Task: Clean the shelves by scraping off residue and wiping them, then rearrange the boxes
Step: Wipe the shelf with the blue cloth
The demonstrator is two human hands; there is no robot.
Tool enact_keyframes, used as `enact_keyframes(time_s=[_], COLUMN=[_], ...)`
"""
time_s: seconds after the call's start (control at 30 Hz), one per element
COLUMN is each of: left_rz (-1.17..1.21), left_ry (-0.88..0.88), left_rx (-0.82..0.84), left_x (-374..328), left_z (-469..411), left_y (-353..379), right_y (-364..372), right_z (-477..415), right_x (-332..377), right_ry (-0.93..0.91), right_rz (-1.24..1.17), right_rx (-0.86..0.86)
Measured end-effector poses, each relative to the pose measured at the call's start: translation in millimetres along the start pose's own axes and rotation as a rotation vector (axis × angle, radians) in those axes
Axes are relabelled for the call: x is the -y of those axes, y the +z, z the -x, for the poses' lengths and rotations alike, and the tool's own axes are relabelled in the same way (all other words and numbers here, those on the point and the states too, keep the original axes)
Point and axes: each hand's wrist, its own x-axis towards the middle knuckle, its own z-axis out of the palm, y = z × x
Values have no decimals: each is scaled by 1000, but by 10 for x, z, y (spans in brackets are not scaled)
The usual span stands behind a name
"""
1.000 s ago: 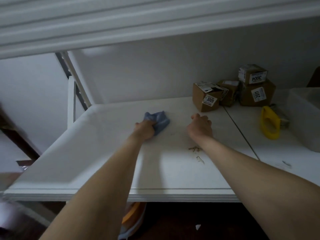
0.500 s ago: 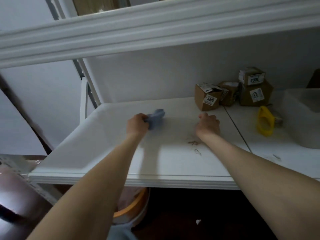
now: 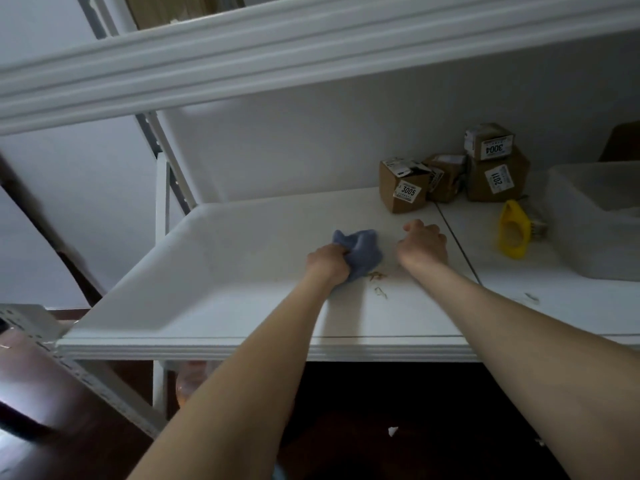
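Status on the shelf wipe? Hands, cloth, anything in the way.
Left hand grips blue cloth on shelf; right hand fisted beside it, nothing seen in it. Brown residue at cloth's near edge. Boxes back right, apart.

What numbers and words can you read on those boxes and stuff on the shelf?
"3005": white label on the front brown cardboard box.
"3004": upside down, label on the small brown cardboard box on top.
"2011": turned sideways, label on the big brown cardboard box beneath it.
Label on the middle brown cardboard box: too blurred to read.
Small print on all labels: too small to read.
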Motion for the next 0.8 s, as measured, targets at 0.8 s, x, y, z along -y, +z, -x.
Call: enact_keyframes(time_s=[0.8], left_rz=[149], left_ry=[-161], left_rx=[109], left_x=[-232], left_z=[348], left_y=[12], right_y=[-204], right_z=[245], right_x=[-245], right_ry=[-17], right_rz=[15], right_rx=[53])
